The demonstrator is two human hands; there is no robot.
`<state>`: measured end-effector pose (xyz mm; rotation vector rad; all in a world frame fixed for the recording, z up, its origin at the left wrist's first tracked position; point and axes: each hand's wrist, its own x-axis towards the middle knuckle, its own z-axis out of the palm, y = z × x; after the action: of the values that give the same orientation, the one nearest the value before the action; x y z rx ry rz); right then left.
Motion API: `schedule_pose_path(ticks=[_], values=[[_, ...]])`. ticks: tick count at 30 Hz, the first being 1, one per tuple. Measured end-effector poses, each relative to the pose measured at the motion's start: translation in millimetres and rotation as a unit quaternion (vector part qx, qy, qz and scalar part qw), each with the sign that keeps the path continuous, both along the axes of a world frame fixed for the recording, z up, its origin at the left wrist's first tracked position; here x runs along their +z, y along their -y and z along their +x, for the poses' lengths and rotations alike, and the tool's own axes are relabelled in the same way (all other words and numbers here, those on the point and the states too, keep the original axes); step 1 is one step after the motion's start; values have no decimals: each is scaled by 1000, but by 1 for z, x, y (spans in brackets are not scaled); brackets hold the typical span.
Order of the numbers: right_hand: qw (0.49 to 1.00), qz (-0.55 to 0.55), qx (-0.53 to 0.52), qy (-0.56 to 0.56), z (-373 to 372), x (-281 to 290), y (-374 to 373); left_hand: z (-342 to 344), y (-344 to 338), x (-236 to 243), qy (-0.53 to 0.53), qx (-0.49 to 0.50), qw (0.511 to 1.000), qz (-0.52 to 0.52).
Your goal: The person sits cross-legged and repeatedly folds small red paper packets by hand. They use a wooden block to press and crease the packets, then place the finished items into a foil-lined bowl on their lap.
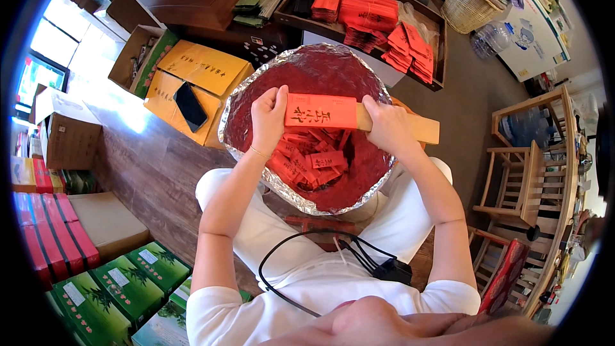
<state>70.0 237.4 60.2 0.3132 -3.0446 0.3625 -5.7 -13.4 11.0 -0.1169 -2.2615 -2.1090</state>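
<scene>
A red paper sleeve (323,110) with black brush-style writing is stretched level between my hands. My left hand (268,120) is closed on its left end. On the other side my right hand (388,128) grips a flat tan strip, possibly wood (423,129), which meets the sleeve's right end and sticks out past my fingers. Whether the strip runs inside the sleeve is hidden. Below them, between my knees, stands a wide round tub (282,64) with a red inside and a foil-wrapped rim. A heap of small red packets (314,160) lies in it.
Beyond the tub, a dark tray (439,51) holds stacked red sleeves (368,9). A black phone (190,106) rests on a yellow carton (211,67). Green boxes (122,288) crowd the lower left. Wooden chairs (516,186) stand at right. A black cable (266,259) crosses my lap.
</scene>
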Motion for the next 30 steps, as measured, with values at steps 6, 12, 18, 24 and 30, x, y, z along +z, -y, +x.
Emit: schedule_pose_path(ticks=[6, 12, 18, 24, 30], values=[[1000, 1, -10, 5, -2, 0, -5, 5, -4, 6, 32, -20, 999, 25], [999, -20, 22, 24, -1, 3, -6, 10, -10, 9, 57, -31, 994, 91], [1000, 4, 19, 11, 4, 1, -3, 11, -5, 20, 135, -52, 986, 85], [992, 13, 21, -123, -5, 1, -12, 10, -4, 14, 6, -54, 998, 21], [977, 44, 9, -207, -7, 6, -18, 5, 11, 31, 3, -169, 985, 35]])
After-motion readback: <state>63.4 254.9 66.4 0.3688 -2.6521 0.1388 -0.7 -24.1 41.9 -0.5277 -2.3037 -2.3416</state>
